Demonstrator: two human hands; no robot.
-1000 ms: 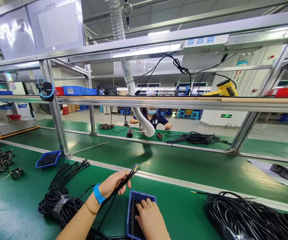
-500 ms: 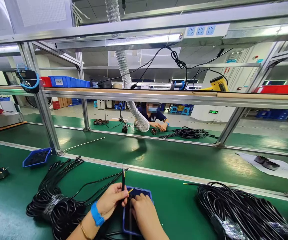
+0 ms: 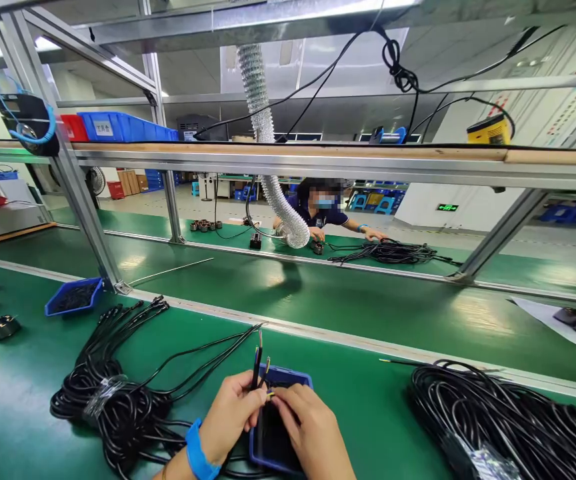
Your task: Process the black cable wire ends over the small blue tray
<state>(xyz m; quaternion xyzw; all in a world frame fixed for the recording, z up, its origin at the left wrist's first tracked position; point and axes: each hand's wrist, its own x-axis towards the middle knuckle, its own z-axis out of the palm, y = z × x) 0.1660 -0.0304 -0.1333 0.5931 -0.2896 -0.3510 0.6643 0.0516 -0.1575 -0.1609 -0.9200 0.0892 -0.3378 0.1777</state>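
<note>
My left hand is closed around black cables, whose stripped ends point upward with thin coloured wires showing. A yellow wire tip sticks out sideways between my two hands. My right hand pinches at that tip, its thumb and index finger together; whatever lies between them is too small and covered to make out. Both hands are over a small blue tray with dark contents, partly hidden by my right hand. Left of my hands lies a tied bundle of black cables, some strands stretching toward the tray.
Another black cable bundle lies on the right. A second blue tray of small black pieces stands at a metal post. Round coil parts sit far left. Across the bench, a person reaches toward cables.
My right hand has come up from inside the tray to the wire tip beside my left hand. The view has tilted downward. The person opposite has stretched an arm toward the cables.
</note>
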